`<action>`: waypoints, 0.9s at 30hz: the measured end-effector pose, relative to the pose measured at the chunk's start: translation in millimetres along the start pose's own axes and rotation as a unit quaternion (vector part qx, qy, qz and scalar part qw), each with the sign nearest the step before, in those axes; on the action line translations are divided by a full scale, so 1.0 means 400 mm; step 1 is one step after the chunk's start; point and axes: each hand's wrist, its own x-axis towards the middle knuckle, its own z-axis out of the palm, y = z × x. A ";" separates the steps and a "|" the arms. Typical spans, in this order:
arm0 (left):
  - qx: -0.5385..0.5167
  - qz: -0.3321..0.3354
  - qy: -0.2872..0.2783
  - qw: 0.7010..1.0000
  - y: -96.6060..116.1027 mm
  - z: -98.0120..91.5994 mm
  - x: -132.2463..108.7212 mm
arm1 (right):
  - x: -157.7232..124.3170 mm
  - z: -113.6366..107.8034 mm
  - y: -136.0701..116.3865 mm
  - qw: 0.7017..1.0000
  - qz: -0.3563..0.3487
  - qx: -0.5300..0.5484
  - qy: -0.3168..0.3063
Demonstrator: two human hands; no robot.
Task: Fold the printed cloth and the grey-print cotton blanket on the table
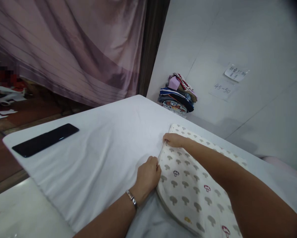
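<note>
Both hands on the white fabric with grey-brown mushroom print; it lies on the white-covered, round-cornered table, along the wall-side edge, running toward the near end. Right hand: thumb and fingers pressed together, pinching the fabric's left edge close to its far corner; right forearm crosses above the print. Left hand: fingers curled tight, pinching the same edge just nearer the body; fingertips mostly tucked out of sight. Silver metal band on the left wrist. Fabric edge is straight between the 2 hands, then curves toward the near side. Flat black glossy rectangular slab sits at the table's left corner, well apart from both hands. Past the wall-side edge, near the far corner: pile of multicoloured folded clothes against the pale grey wall; can't see what supports it. 2 handwritten paper notes on that wall, lower reads 45-50. Pinkish-mauve curtain hangs beyond the far edge.
</note>
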 end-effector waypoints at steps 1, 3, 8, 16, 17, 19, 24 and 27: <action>-0.001 0.000 0.003 1.000 0.000 0.001 0.001 | 0.000 0.000 -0.001 1.000 -0.007 0.000 -0.004; -0.011 0.004 0.004 1.000 -0.002 0.005 0.003 | 0.003 0.000 -0.003 1.000 -0.020 -0.002 -0.011; -0.054 0.034 0.017 0.998 -0.011 0.017 0.009 | 0.014 0.001 -0.007 0.999 -0.029 -0.014 -0.020; -0.090 0.057 0.033 0.994 -0.007 0.015 0.007 | 0.004 0.000 -0.006 0.999 -0.009 -0.034 -0.008; -0.096 0.053 0.029 0.994 -0.006 0.014 0.007 | 0.000 0.000 -0.005 0.999 -0.007 -0.034 -0.006; -0.111 0.044 0.022 0.993 -0.004 0.011 0.007 | -0.010 -0.003 -0.005 0.999 -0.006 -0.033 -0.005; -0.176 0.043 0.025 0.983 0.000 0.008 0.008 | -0.040 -0.017 -0.012 0.999 -0.030 -0.021 -0.009; -0.190 0.020 0.020 0.981 0.000 0.007 0.011 | -0.058 -0.026 -0.020 0.999 -0.049 -0.010 -0.007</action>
